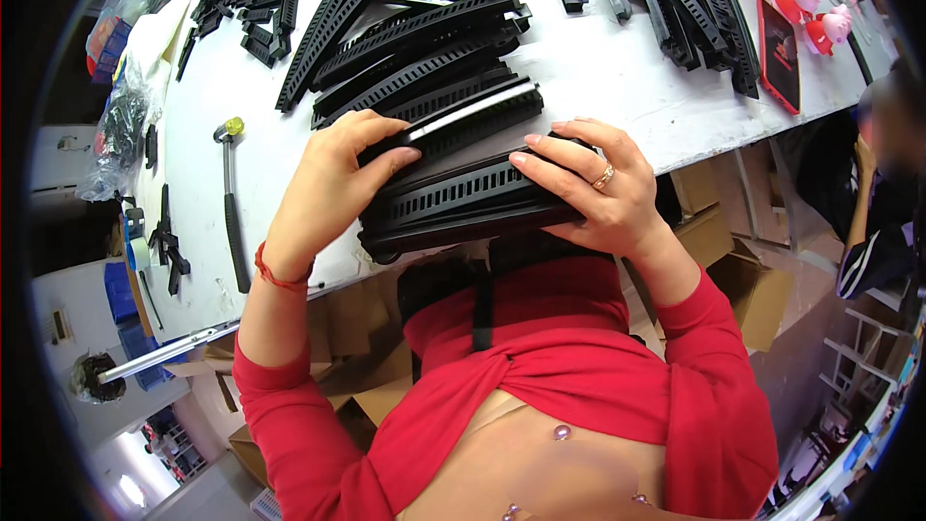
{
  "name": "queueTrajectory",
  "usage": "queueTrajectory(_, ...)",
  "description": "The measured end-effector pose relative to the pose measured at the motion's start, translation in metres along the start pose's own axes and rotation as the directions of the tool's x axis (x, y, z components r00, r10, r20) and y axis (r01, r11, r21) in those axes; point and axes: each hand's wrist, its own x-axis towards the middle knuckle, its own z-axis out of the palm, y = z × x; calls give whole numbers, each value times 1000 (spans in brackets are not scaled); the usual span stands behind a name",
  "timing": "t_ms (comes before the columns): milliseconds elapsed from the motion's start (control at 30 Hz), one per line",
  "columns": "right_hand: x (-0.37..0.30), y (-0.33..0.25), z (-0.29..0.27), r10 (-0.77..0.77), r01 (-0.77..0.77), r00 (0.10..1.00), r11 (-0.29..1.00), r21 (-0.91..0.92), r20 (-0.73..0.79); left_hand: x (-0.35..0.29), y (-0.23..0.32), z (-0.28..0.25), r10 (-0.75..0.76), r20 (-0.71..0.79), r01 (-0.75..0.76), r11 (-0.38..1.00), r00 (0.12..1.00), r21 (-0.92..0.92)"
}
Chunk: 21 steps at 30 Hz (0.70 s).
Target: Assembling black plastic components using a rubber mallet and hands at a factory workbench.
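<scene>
My left hand point(349, 178) pinches the near end of a black slotted plastic strip point(473, 108) between thumb and fingers; a pale band runs along its upper edge. My right hand point(600, 183) is wrapped over the right end of a stack of black slotted strips point(463, 191) at the table's front edge, with a ring on one finger. The thumb side of that hand is partly hidden beneath the stack. Just beyond my hands lies a pile of similar curved black strips point(415, 48).
A hammer point(231, 203) with a yellow head lies on the white table point(204, 232) to the left. More black strips point(680, 0) and a red-edged phone point(779, 56) are at the far right. Cardboard boxes point(743, 280) stand below the edge. Another person point(873, 174) is at the right.
</scene>
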Motion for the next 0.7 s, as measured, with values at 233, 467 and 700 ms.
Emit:
queueTrajectory(233, 1, 1, 1, -14, 13, 999, 1000, -12, -33, 7, -11, -15, -257, 185, 293, 933, 949, -209)
queueTrajectory(467, 0, -1, 5, 1, -1, 998, 1000, -8, -57, 13, -10, -39, -175, 21, 106, 491, 984, -865)
queueTrajectory(700, 0, -4, 2, 10, -10, 998, 1000, 0, -62, 38, -24, -30, -447, -59, -41, 49, 893, -998)
